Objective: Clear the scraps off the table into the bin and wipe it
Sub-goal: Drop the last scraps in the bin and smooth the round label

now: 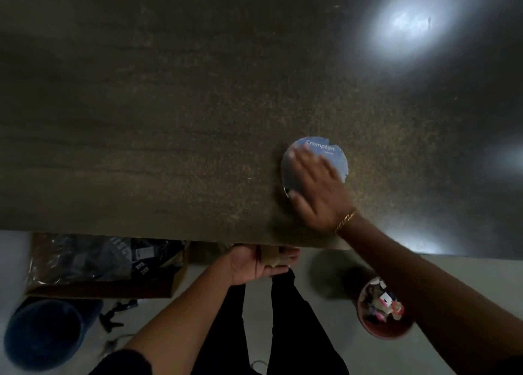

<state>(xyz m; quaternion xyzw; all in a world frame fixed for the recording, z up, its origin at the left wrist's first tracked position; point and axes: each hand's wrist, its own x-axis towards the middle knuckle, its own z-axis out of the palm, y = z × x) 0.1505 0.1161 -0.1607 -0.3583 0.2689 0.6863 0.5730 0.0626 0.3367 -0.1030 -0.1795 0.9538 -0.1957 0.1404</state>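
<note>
A round blue cardboard disc (325, 151) printed "Crompton" lies on the dark speckled table (169, 120) near its front edge. My right hand (317, 188) rests flat on the disc, fingers spread, covering its lower half. My left hand (260, 264) is cupped palm-up just below the table's front edge, with a few brown cardboard scraps (273, 257) lying in it. A small reddish bin (380, 309) filled with several colourful scraps stands on the floor at the right, partly hidden by my right forearm.
A cardboard box (99, 264) with dark packed clothing stands under the table at the left. A blue bucket (42, 335) sits on the floor at the lower left, with dark cables beside it. Bright light glare marks the table's far right.
</note>
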